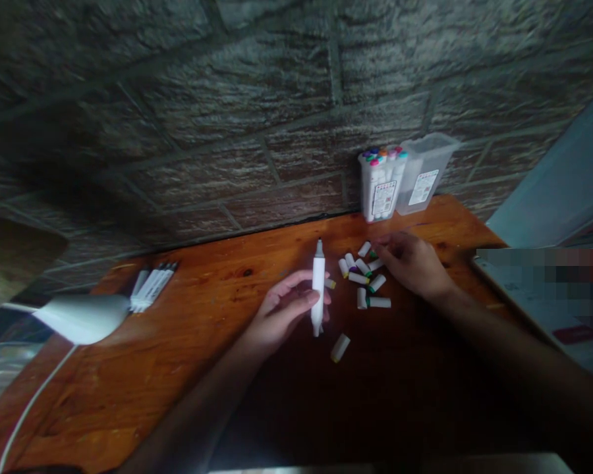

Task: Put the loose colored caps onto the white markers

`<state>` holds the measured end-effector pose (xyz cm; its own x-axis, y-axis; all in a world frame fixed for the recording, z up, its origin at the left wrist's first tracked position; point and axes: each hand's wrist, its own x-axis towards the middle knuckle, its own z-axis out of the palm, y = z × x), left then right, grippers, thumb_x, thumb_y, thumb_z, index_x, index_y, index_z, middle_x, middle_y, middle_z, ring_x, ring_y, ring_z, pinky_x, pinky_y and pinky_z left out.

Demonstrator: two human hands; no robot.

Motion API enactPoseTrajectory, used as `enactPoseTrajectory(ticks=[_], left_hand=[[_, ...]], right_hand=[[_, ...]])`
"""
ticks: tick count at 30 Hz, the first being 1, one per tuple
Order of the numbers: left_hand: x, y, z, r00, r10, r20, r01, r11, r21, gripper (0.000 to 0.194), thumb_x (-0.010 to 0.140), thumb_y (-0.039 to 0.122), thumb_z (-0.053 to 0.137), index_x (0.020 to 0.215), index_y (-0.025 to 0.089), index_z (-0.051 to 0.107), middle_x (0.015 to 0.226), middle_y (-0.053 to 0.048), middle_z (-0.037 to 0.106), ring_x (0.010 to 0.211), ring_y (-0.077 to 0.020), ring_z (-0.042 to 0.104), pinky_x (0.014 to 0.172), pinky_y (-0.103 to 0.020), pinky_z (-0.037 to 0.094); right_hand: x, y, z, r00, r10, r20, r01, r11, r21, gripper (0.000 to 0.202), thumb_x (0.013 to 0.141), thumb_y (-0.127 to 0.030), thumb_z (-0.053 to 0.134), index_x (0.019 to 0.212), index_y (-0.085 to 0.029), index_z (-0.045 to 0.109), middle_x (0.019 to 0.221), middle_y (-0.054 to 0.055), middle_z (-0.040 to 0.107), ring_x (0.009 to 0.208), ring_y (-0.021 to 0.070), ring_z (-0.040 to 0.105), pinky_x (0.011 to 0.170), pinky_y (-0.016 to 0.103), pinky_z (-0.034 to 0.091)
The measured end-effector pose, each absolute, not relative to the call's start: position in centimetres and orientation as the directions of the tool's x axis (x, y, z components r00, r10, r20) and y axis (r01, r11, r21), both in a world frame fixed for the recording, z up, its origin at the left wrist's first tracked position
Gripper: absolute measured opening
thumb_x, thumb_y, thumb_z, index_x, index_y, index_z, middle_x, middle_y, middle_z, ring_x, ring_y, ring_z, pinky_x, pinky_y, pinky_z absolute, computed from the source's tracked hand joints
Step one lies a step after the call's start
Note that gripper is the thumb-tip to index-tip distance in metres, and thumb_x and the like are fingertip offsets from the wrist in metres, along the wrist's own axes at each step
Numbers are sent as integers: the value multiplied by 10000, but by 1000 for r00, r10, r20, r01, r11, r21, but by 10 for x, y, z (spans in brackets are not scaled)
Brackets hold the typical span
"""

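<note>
Upright in my left hand (pixel 285 305) is a white marker (pixel 318 280), uncapped, its grey collar and dark tip pointing up. The thumb presses on its front and the fingers go behind it. My right hand (pixel 415 263) is at the far side of a group of loose white caps (pixel 359 278) with yellow, green and purple ends. Its fingertips are together at a cap near the back of the group; whether they grip it is hard to tell. One cap with a yellow end (pixel 340 347) lies apart, nearer to me.
Against the brick wall stand a clear case full of markers (pixel 384 187) and a second clear case (pixel 425 178). Several white markers (pixel 154 286) lie at the left beside a white lamp (pixel 89 318). Papers (pixel 534 296) lie at the right.
</note>
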<state>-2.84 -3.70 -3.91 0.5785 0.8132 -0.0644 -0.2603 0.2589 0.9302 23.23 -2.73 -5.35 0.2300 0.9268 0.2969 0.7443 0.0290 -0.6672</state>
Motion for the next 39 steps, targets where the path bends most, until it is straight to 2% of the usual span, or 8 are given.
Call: enactPoseTrajectory(ticks=[2,6,8,10,14,18,21,39], left_hand=[[-31,-38,-39,605,796,-37,-262,242,934,295,834,263,736,1114,177,696,826,-39,707,638,-142,673,577,-235,527],[-31,-42,-39,632,773,-63,-233,267,935,316,835,265,734,1130,164,682,831,-58,711,635,-160,676,555,-247,521],[-29,-42,-40,634,768,-85,-220,285,933,309,835,263,735,1123,164,680,826,-58,710,630,-163,677,538,-245,517],[-28,-42,-41,636,767,-82,-218,281,935,305,838,258,732,1124,170,678,829,-55,710,634,-162,679,538,-243,517],[-31,-40,-42,627,774,-85,-200,266,943,316,838,251,734,1138,174,673,834,-49,711,644,-156,681,553,-237,523],[-31,-38,-42,608,786,-108,-175,266,948,322,835,263,735,1137,172,674,817,-41,703,629,-153,680,535,-227,519],[-30,-37,-42,601,792,-108,-167,257,952,317,824,275,743,1114,165,679,803,-37,700,616,-152,675,525,-227,518],[-28,-36,-42,564,813,-145,-135,263,955,284,829,261,732,1093,173,677,797,-31,696,600,-142,666,528,-225,523]], right_hand=[[234,-27,-55,237,918,318,753,33,-657,234,882,-342,597,949,-176,747,804,65,705,665,179,636,699,310,509],[237,-25,-56,261,884,388,771,51,-635,225,859,-305,615,993,-170,736,1004,105,711,797,205,672,768,320,524],[239,-23,-56,250,902,352,776,31,-630,234,853,-292,621,1018,-167,730,1038,109,699,745,184,667,739,306,529],[241,-22,-55,209,925,318,797,27,-603,239,860,-290,617,1032,-169,732,1029,108,696,680,160,647,705,293,523],[242,-21,-55,121,940,320,846,72,-529,204,876,-289,609,977,-183,752,918,89,718,719,179,644,717,297,501],[243,-20,-52,119,963,240,834,34,-551,185,875,-299,623,940,-197,764,808,52,716,673,167,639,682,284,483],[243,-21,-51,104,963,248,828,54,-558,182,875,-318,628,913,-210,770,782,37,714,652,157,634,660,274,474],[240,-23,-48,74,977,201,821,55,-568,173,875,-297,629,933,-216,771,816,30,727,644,140,619,620,257,446]])
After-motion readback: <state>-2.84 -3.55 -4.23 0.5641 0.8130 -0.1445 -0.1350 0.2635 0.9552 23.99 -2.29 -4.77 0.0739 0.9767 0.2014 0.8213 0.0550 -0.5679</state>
